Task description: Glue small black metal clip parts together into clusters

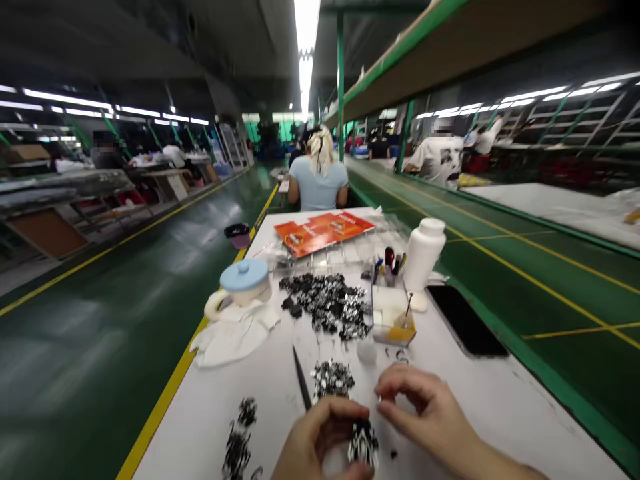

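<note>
**Hands low, partly cropped**

L hand (320, 443), cut off by the frame edge, is clamped on a black-and-silver clump (363, 445), well on the near side of the clear box (393, 313). R hand (430, 417) is just beside the clump w/ fingers curled; can't tell if it grips, too blurred. Small pile (333, 378) and black stick (301, 387) lie near-left of the box. Big pile (327, 303) is left of it, phone (466, 320) right.

On the white desk (500, 400), a big pile of black-and-silver parts (327, 300) lies in the middle. On the near side of the pile, the left hand (320, 443) closes its fingers round a small bunch of parts (363, 445). The right hand (430, 413) curls just beside the bunch. A blue-lidded mug (243, 283) stands left of the pile and a clear tub (393, 313) sits against its right edge. A white bottle (424, 253) and a dark phone (465, 320) lie further right of the pile, and an orange packet (323, 232) lies beyond it.
</note>
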`<state>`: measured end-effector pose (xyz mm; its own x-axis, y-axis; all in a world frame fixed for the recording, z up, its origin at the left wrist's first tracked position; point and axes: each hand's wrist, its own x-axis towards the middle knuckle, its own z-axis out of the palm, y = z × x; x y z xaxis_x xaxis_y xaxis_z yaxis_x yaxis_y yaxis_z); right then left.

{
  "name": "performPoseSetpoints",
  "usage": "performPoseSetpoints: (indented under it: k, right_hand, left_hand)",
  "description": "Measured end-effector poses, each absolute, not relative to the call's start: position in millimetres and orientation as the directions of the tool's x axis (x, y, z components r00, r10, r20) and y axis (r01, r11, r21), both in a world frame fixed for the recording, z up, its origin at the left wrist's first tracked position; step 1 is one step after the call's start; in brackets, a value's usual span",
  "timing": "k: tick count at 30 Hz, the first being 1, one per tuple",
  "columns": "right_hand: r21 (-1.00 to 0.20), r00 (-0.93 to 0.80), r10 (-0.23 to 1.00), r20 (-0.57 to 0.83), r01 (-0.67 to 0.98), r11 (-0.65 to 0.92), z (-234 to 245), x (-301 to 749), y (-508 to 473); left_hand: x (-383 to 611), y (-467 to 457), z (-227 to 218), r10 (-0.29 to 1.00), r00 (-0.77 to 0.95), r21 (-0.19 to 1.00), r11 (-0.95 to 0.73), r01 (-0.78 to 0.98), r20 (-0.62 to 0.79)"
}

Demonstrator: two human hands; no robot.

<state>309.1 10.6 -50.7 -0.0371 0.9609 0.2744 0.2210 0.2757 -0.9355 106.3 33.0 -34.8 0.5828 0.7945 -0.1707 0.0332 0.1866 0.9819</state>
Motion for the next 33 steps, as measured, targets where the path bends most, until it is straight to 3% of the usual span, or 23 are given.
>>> performPoseSetpoints:
  k: [5,12,17,21,33]
  right_hand:
    - [-0.996,-0.150,0.988,-0.036,-0.075,-0.047,-48.2,302.9,-1.0]
    - [-0.933,-0.244,0.952,-0.185,-0.262,-0.248,-48.5,298.8,-4.8]
    - [-0.907,-0.229,0.950,-0.213,-0.315,-0.279,-45.1,301.3,-1.1]
    - [-0.929,-0.215,0.967,-0.136,-0.312,-0.200,-41.9,302.3,0.1]
    - [-0.912,-0.281,0.949,-0.146,-0.334,-0.239,-44.5,299.1,-2.1]
  left_hand:
    - [105.0,29.1,-21.3,0.817,0.562,0.990,0.065,0.127,-0.126]
    - [105.7,30.4,-20.2,0.828,0.560,0.999,0.040,0.002,-0.034]
    - [106.2,32.4,-24.8,0.830,0.556,0.985,0.126,-0.121,-0.038]
    - [106.9,29.7,-25.9,0.821,0.565,0.982,0.161,-0.098,-0.078]
    - [108.9,27.2,-26.3,0.829,0.556,0.985,0.138,-0.106,-0.056]
